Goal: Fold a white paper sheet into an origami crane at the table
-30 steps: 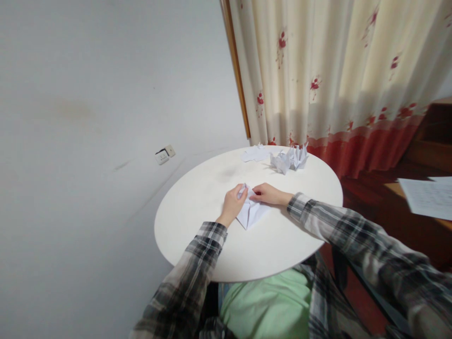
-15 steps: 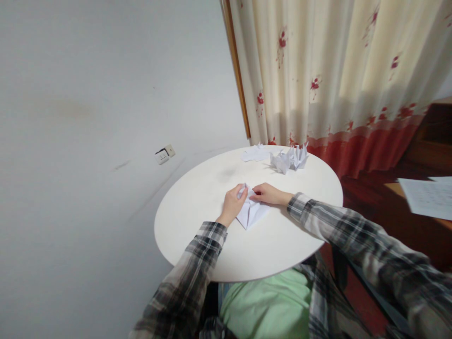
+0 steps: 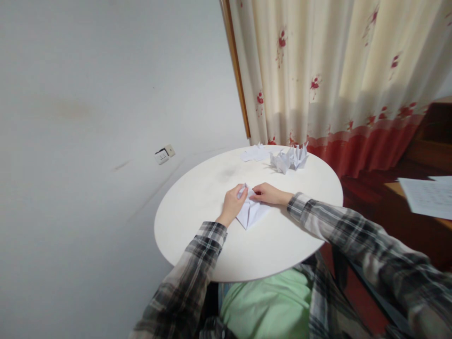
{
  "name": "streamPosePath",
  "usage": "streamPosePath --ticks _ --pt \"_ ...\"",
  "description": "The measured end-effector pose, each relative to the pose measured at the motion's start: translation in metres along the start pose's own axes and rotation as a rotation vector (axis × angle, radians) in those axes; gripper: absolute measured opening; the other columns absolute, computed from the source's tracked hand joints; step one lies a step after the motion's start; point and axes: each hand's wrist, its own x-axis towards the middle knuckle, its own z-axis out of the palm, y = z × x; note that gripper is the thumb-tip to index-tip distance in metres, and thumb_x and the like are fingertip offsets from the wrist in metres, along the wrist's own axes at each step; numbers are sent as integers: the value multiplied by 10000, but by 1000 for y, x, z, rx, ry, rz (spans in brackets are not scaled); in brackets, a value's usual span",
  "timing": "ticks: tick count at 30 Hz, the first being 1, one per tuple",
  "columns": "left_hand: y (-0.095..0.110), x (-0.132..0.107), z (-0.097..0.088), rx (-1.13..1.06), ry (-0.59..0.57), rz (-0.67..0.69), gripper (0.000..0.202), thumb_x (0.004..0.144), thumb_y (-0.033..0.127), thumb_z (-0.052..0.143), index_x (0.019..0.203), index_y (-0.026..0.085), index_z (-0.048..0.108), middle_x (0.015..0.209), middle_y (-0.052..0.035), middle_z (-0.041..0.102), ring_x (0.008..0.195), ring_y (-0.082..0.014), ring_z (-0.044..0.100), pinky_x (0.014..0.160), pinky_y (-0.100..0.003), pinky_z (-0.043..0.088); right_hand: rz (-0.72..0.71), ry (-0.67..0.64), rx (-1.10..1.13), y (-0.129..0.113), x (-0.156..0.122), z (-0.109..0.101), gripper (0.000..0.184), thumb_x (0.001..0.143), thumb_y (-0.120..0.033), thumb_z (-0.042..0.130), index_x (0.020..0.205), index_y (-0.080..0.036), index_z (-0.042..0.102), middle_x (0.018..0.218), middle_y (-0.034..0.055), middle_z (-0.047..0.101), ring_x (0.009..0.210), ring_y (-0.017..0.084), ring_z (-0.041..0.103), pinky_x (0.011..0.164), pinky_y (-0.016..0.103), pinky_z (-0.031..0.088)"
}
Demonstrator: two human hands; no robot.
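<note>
A folded sheet of white paper (image 3: 249, 214) lies on the round white table in front of me, one pointed corner towards my body. My left hand (image 3: 233, 202) pinches its far left part, thumb and fingers closed on the raised fold. On the other side, my right hand (image 3: 267, 193) grips the upper right edge between thumb and fingers. Both hands partly cover the paper, so its far folds are only partly visible.
Several folded paper cranes (image 3: 290, 160) stand at the back right of the white table (image 3: 197, 235). Left of them lie flat paper pieces (image 3: 254, 153). A wall with a socket (image 3: 162, 157) borders the left; a flowered curtain (image 3: 335, 70) hangs behind. Printed sheets (image 3: 425, 197) lie at far right.
</note>
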Motion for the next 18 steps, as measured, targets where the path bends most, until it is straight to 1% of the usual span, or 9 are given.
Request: streamPosePath --ticks 8,18 --pt "-2 -1 1 -28 10 26 231 805 305 413 820 151 584 749 -8 605 675 -94 525 637 -193 387 -13 -13 16 1 0 1 336 775 -381 450 618 -106 561 528 -22 467 503 62 340 494 192 243" --pt "-1 0 1 -26 2 1 235 804 307 410 836 150 582 767 -13 611 688 -99 528 657 -202 392 -12 -4 1 0 0 0 344 773 -388 452 611 -104 558 523 -17 464 496 64 350 487 190 242"
